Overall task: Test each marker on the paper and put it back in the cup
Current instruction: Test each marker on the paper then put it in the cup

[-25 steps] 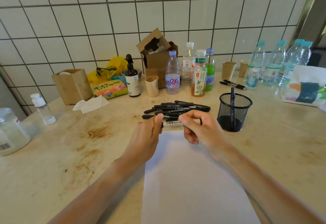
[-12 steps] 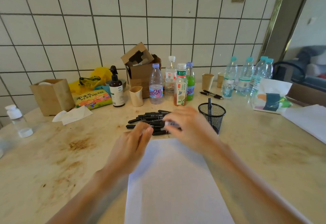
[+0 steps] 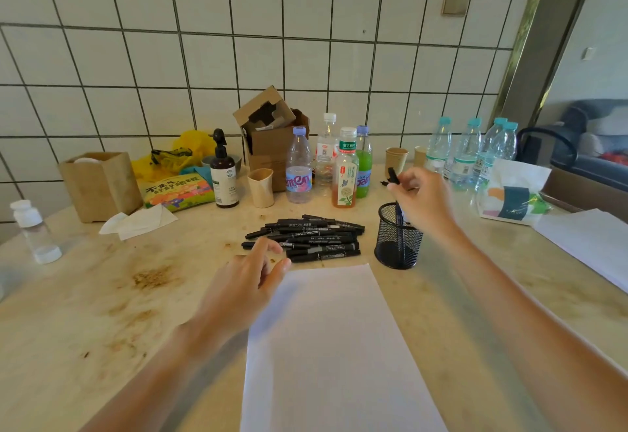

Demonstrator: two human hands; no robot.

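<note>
A marker (image 3: 393, 176) is held upright in the right hand (image 3: 421, 198), pinched by the fingertips, with its black top end sticking up above the fingers. The hand is raised directly over the mesh cup (image 3: 397, 236), and a dark blue shaft can be seen through the mesh, running down from the hand into the cup; whether it belongs to the held marker or to another one cannot be told. The cup stands just off the far right corner of the paper (image 3: 336, 346).

The left hand (image 3: 246, 282) is kept loosely open and holds nothing, its fingers slightly curled above the far left corner of the paper and just in front of the marker pile (image 3: 306, 237), without clearly touching it. The pile lies on the table (image 3: 102, 312) between the left hand and the row of bottles (image 3: 299, 169), left of the cup.

No marks can be made out on the paper. A paper cup (image 3: 261, 187) stands left of the bottles; its contents cannot be seen.
</note>
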